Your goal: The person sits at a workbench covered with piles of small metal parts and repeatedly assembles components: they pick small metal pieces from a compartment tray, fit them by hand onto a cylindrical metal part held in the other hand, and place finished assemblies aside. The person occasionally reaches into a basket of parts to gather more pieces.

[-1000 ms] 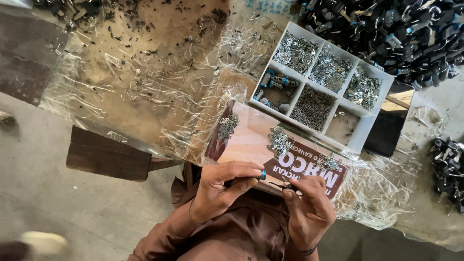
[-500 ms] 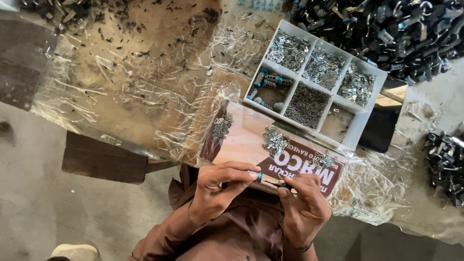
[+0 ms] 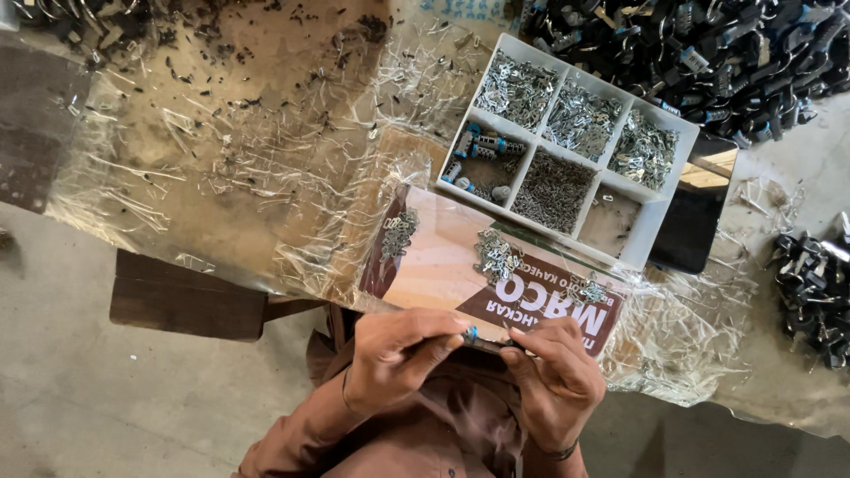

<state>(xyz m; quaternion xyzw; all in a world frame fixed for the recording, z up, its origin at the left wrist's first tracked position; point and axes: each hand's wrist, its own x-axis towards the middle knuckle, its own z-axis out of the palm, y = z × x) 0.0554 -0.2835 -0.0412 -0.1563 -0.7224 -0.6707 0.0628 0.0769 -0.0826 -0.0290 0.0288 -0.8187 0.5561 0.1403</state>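
My left hand (image 3: 398, 354) and my right hand (image 3: 553, 381) meet close to my chest, at the near edge of a brown printed cardboard sheet (image 3: 443, 274). Between the fingertips of both hands is a small part with a blue end (image 3: 469, 335); the left fingers pinch it and the right fingers touch its other side. Small heaps of silver metal clips (image 3: 496, 257) lie on the cardboard just beyond my hands. Farther out stands a white compartment tray (image 3: 637, 257) with silver metal pieces, and blue-and-silver cylinders (image 3: 482, 146) in one cell.
Crinkled clear plastic (image 3: 221, 177) covers the wooden table. A big pile of black parts (image 3: 708, 44) lies at the far right, and more black parts (image 3: 815, 283) at the right edge. A dark flat panel (image 3: 699, 221) sits beside the tray. A dark wooden stool (image 3: 186, 296) stands below left.
My hands stay together on the small blue-ended part; the fingers shift slightly. The view has drifted a little.
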